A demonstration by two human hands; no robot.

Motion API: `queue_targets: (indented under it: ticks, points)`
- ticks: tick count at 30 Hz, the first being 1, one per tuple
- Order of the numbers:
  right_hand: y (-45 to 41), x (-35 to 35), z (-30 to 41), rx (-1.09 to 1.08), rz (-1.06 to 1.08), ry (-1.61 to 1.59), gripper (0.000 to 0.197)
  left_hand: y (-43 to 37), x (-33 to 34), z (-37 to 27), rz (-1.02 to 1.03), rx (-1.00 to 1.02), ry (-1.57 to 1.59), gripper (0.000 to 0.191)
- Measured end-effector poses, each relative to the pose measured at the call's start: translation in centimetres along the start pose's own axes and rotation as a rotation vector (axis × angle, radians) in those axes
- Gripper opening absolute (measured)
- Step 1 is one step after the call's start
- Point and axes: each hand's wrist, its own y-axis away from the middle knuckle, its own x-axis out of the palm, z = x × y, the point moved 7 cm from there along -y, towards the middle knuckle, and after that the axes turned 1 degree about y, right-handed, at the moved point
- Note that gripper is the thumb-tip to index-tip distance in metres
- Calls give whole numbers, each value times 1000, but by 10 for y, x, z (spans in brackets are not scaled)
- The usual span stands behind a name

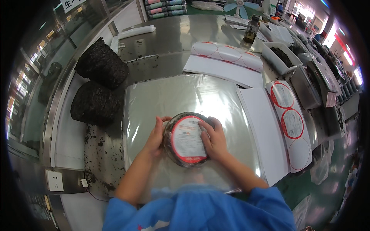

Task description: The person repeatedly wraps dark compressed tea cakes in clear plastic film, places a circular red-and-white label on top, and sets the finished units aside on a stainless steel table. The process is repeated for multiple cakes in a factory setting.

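Between my two hands is a round, dark, film-wrapped package [167, 141] with a round white, red-edged label [189, 138] on top. My left hand [157, 137] holds its left side. My right hand [214, 137] grips the right side, with fingers resting on the label's edge. Beneath lies a stack of clear plastic film sheets [156, 98]. Two dark, rough cylindrical stacks of pressed dried sheets, seemingly seaweed [101, 62], stand at the left. A strip of round red-edged labels [292, 124] lies on white paper [266, 130] at the right.
A label roll [227, 55] lies behind the film stack. Farther right are a white tray [281, 56] of dark pieces, a bottle [251, 30] and a grey container [306, 86]. A white roll [136, 31] lies at the back left. Dark crumbs dot the steel table [107, 156].
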Motion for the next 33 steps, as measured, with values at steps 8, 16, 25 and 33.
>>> queue_targets:
  ticks: [8, 16, 25, 33]
  points:
    - [-5, -1, -2, -121, 116, -2, 28, 29, 11, -53, -151, 783, -1506, 59]
    - [-188, -61, -122, -14, -127, 163, 28, 38, 36, -72, 430, 615, -1187, 61]
    - [-287, -178, -369, 683, -200, 618, 84, 0, -67, -25, -245, 320, 171, 47]
    - [-286, -205, -427, 295, -455, -240, 60, -28, -56, -30, -161, 284, 160, 57]
